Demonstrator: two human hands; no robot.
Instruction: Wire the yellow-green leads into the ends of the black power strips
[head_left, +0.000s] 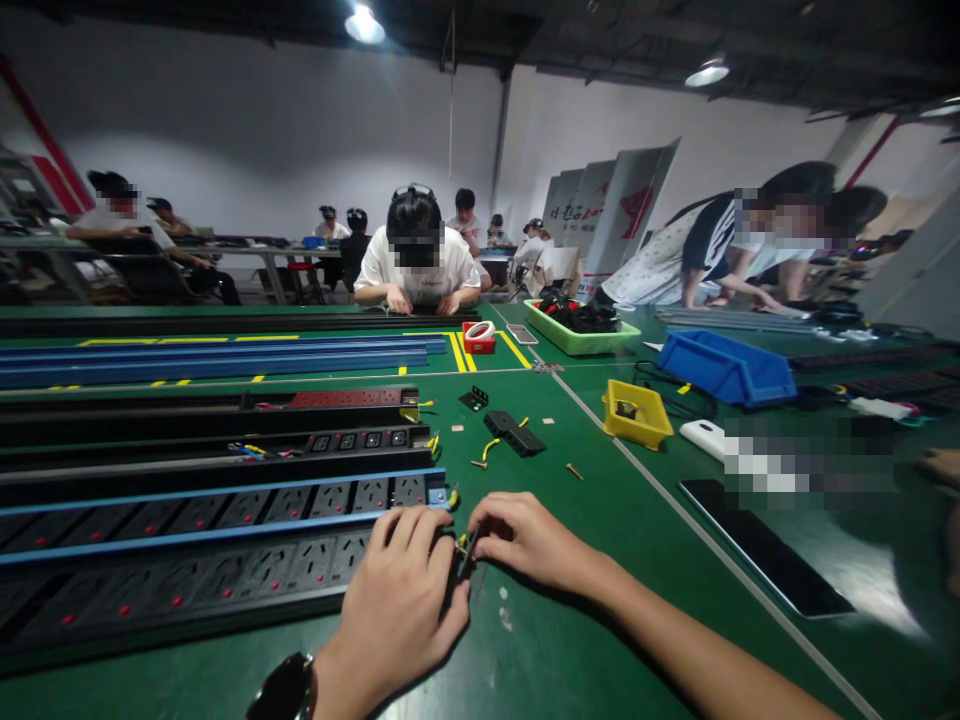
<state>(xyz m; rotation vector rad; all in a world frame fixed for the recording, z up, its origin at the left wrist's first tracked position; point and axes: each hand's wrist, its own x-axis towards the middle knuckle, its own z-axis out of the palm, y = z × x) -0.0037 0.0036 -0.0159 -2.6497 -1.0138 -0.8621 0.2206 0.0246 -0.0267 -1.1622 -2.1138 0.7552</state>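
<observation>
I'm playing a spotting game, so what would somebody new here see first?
Probably the two bare hands, left and right, meeting low in the middle at the end of the nearest black socket strip with its red dots. Next, perhaps, the bright bins on the green table: a blue one and a smaller yellow one, right of the middle. A big dark phone lies nearer, on the right.

Dark-screened phone (765, 548), upright grey panels (611, 205), glowing ceiling lamp (365, 24), blue bin (727, 368)
</observation>
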